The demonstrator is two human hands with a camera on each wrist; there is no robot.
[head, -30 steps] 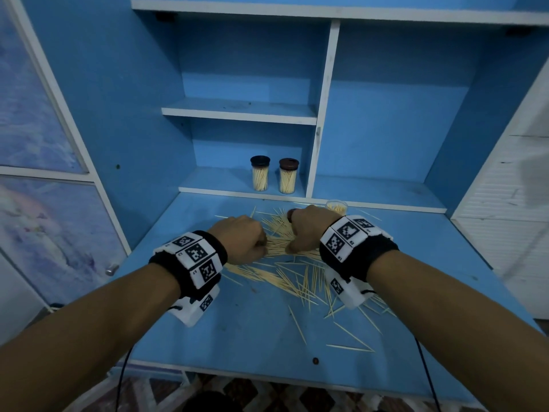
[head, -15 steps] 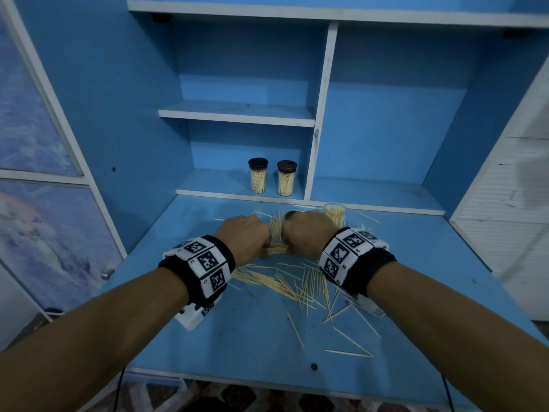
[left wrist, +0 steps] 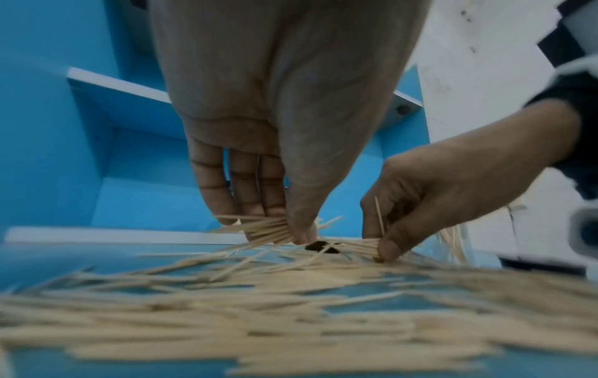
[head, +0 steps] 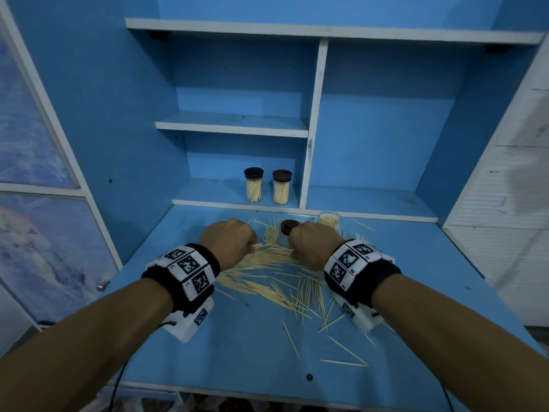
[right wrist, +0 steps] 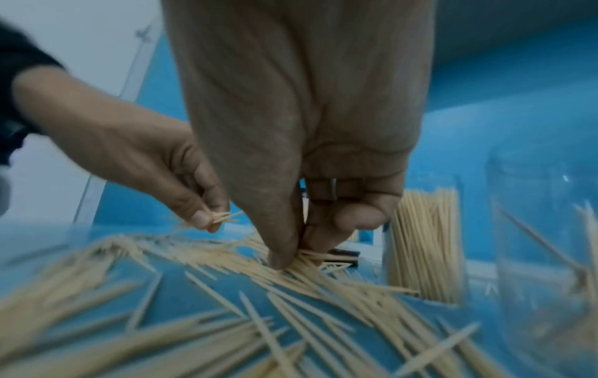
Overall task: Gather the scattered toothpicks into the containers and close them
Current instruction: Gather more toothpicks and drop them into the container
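Many pale wooden toothpicks (head: 279,281) lie scattered on the blue desk (head: 243,346). My left hand (head: 252,245) pinches a small bundle of toothpicks (left wrist: 265,230) between thumb and fingers, just above the pile. My right hand (head: 292,248) pinches toothpicks (right wrist: 310,255) lying on the desk surface, thumb tip down. An open clear container (head: 329,220) holding toothpicks stands just behind my right hand. A dark round lid (head: 288,226) lies on the desk between my hands. Two capped containers (head: 253,188) (head: 281,190) of toothpicks stand on the low shelf.
A white shelf divider (head: 309,162) rises just right of the capped containers. Loose toothpicks (head: 344,350) reach toward the desk's front right. A white cabinet (head: 505,203) borders the desk on the right and a glazed door (head: 44,233) on the left.
My hands, close together over the pile half a second ago, have drawn apart. The left one now holds a small bundle, and the dark lid shows between them.
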